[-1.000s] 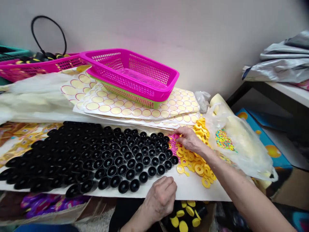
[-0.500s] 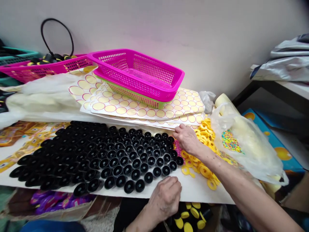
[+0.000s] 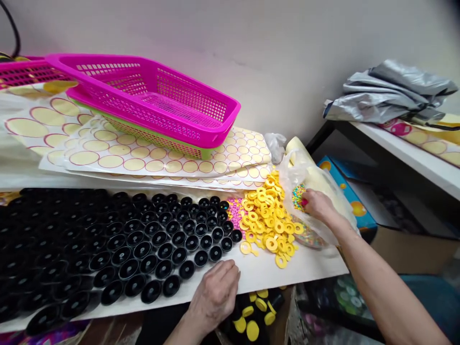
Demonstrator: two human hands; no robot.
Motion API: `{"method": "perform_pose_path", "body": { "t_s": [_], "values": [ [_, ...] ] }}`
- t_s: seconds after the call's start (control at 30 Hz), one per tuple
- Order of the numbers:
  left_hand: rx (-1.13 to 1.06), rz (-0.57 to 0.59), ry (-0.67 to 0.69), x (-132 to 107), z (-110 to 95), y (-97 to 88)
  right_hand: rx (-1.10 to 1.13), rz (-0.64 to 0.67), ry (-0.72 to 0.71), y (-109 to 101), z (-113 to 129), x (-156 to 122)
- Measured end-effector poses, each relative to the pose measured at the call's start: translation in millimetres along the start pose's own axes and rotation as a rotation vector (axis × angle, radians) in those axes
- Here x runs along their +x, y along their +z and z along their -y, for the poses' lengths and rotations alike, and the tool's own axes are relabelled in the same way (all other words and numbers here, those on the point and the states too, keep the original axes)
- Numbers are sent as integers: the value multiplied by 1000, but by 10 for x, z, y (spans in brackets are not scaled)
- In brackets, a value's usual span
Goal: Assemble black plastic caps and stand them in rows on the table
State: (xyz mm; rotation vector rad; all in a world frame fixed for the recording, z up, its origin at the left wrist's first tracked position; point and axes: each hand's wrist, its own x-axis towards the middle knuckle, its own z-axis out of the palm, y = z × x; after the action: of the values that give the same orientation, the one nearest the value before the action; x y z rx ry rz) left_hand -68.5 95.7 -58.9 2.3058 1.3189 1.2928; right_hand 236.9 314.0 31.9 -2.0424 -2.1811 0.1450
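Observation:
My right hand (image 3: 316, 204) reaches to the mouth of a clear plastic bag (image 3: 319, 191) of small coloured beads; its fingers pinch something small and pink. Left of it lies a heap of yellow rings (image 3: 268, 218) and a small patch of pink beads (image 3: 235, 211). My left hand (image 3: 215, 294) rests curled, knuckles up, on the front edge of the white board (image 3: 294, 270); whatever its fingers hold is hidden. Several rows of black round caps (image 3: 143, 239) cover the board, open side up.
Stacked pink and green baskets (image 3: 154, 103) sit on sheets of round yellow stickers (image 3: 143, 160) at the back. A grey bag (image 3: 391, 91) lies on a white shelf at right. Black-and-yellow pieces (image 3: 251, 316) lie under the board. A blue box (image 3: 345, 191) is behind the bag.
My right hand moved right, from the pink beads beside the black caps over the yellow rings to the bag of coloured beads. The view swung right. My left hand stayed put.

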Motion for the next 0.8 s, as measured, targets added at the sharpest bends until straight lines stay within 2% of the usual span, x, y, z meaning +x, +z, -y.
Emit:
{"method": "perform_pose_path", "body": {
  "t_s": [0.1, 0.2, 0.37, 0.47, 0.53, 0.63, 0.8],
  "values": [
    [33, 19, 3, -14, -2, 2, 187, 34, -31, 129, 76, 39],
    [55, 15, 17, -24, -1, 2, 419, 7, -22, 175, 74, -5],
    [58, -19, 21, -17, 3, 11, 727, -80, 21, 112, -1, -165],
    [55, 1, 15, -9, -10, 6, 843, -111, 19, 20, 96, -262],
    [61, 26, 4, -6, -29, -4, 907, -106, 0, -44, 264, -326],
    [80, 60, 1, -9, -53, -18, 977, -45, -63, -91, 637, -400],
    [97, 73, 5, -21, -56, -23, 965, 157, -290, 50, 1301, -448]
  ]
}}
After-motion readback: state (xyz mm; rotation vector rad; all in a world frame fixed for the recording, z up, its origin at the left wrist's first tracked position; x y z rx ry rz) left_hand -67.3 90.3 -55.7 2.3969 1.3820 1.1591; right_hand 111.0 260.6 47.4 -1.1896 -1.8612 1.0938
